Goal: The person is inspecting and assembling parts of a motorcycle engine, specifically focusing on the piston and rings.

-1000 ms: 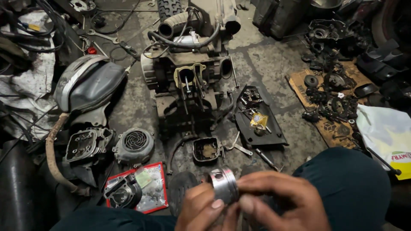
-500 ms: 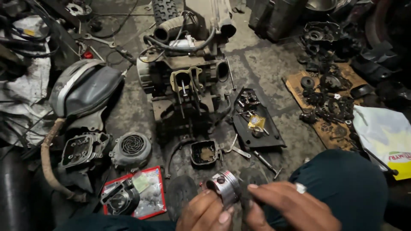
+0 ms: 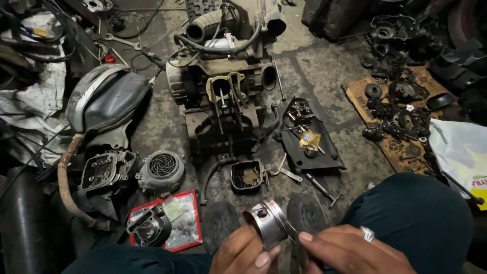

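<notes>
Now | left hand [image 3: 243, 251] grips shiny ribbed metal piston [image 3: 268, 220] | right hand [image 3: 350, 251] pinches its rim

Both my hands sit low in front of me, close together between my knees. My left hand [image 3: 243, 251] is turned palm inward, thumb stretched up and to the right, its nail facing me, fingers curled behind what it grips. My right hand [image 3: 350, 251] comes in from the right, back of the hand up, fingers extended leftward with the fingertips pinched near my left thumb. A ring shows on one right finger.
</notes>
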